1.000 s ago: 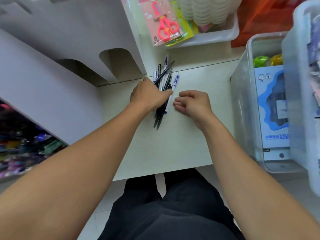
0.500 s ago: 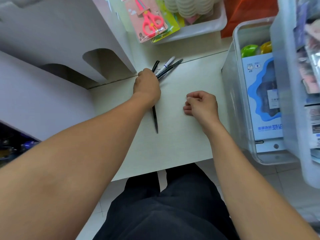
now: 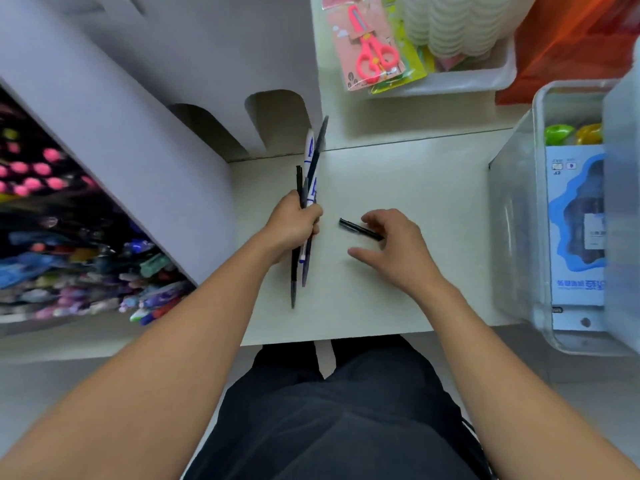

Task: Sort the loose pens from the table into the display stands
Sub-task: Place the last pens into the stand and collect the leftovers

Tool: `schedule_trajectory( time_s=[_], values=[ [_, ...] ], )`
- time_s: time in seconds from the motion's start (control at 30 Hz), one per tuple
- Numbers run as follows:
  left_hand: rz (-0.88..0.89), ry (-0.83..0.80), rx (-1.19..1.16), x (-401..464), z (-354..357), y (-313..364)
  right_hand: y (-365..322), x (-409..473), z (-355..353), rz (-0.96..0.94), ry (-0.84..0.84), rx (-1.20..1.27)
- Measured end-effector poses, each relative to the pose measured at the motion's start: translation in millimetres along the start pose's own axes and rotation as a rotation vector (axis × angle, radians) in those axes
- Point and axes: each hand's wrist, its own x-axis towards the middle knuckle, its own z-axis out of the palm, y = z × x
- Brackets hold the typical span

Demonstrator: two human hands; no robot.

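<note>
Left grip (image 3: 294, 226) clenched, right (image 3: 393, 245) curled.

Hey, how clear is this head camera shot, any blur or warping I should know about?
Head view: even, soft light with no hard glare; the left hand gripping the bundle of pens and the right hand at the single black pen are fairly sharp. The pen display at the left edge is smeared, and the wide lens bends the clear bin and forearms.
</note>
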Motion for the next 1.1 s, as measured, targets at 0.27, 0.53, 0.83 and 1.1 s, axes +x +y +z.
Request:
schedule_trajectory(
  time_s=[0.27,0.53,0.83,1.1],
  values=[
    [0.007,-0.146,-0.257,-26,-13,-16,-28,2,2,0.282,0.096,0.31],
    [0.049,-0.227,-0.216,-69,-29,21,-94,1,-26,0.256,0.048,0.885],
    [0.241,-0.281,-0.142,-139,-78,78,-185,-38,-71,-0.058,0.102,0.82],
    [0.382,-0.13,-0.346,-207,-157,70,-286,-62,-85,-0.342,0.18,1.091]
  ],
)
